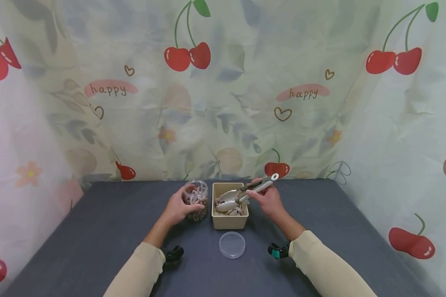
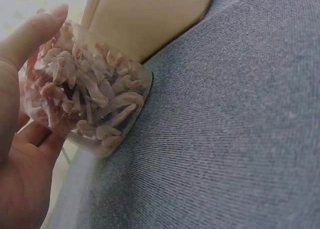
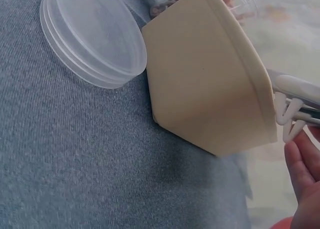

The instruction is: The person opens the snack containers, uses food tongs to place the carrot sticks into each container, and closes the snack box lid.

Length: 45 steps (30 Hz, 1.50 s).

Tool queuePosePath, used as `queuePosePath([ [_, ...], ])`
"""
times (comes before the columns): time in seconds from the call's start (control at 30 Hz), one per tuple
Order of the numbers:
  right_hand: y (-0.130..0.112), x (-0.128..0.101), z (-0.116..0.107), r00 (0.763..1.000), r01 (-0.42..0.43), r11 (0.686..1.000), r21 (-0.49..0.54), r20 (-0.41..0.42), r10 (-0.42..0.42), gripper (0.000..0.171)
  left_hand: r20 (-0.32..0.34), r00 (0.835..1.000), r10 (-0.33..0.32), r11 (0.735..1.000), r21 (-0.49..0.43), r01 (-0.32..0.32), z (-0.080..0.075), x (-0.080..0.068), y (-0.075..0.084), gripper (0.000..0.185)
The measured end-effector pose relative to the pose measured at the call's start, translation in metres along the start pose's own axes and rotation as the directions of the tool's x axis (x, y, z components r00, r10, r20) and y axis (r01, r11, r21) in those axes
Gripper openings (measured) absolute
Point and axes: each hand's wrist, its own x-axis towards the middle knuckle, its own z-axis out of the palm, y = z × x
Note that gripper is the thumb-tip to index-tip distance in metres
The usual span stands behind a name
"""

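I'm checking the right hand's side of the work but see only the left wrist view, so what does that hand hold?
Observer: The right hand grips a pair of tongs.

Operator: My view shows just the outside of the tan bin. Is anything in it?

Observer: Yes, some pale pieces lie inside, below the tongs' heads.

Operator: Is there a lid about?

Observer: A clear round lid lies on the dark tabletop, on the person's side of the bin.
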Motion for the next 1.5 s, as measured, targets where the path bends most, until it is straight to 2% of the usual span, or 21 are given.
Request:
queuePosePath([
  [0.27, 0.006, 0.001, -0.002, 0.998, -0.019, 1.000, -0.003, -0.054, 0.019, 0.031, 0.004, 1.000, 0.004, 1.000, 0.029, -0.004, 0.000, -0.001, 0.001, 0.081],
  [0.5, 0.004, 0.003, -0.003, 0.997, -0.015, 1.000, -0.017, -0.072, 0.014, 0.032, 0.009, 1.000, 0.002, 1.000, 0.017, -0.002, -0.001, 0.001, 0.000, 0.082],
  [0.77, -0.005, 0.006, -0.012, 0.998, -0.037, 0.999, -0.017, -0.046, 0.036, 0.029, 0.010, 1.000, 0.000, 1.000, 0.017, -0.001, -0.001, 0.000, 0.001, 0.081],
  [0.9, -0.010, 0.009, -0.017, 0.997, -0.073, 0.996, -0.048, -0.026, 0.072, 0.030, 0.007, 1.000, 0.000, 1.000, 0.000, 0.000, 0.000, 0.000, 0.000, 0.081],
  [1.03, -0.015, 0.011, -0.019, 0.998, -0.056, 0.996, -0.064, -0.027, 0.054, 0.031, 0.007, 1.000, -0.002, 1.000, -0.009, 0.002, 0.000, 0.000, 0.000, 0.081],
  [1.27, -0.060, 0.006, -0.021, 1.000, -0.014, 0.997, -0.081, -0.026, 0.012, 0.030, 0.005, 1.000, -0.010, 1.000, -0.002, 0.010, 0.000, -0.001, 0.002, 0.079],
  [1.5, -0.069, 0.011, -0.026, 1.000, 0.018, 0.998, -0.067, -0.012, -0.019, 0.029, 0.003, 1.000, -0.015, 1.000, 0.006, 0.015, 0.000, -0.001, 0.004, 0.079],
])
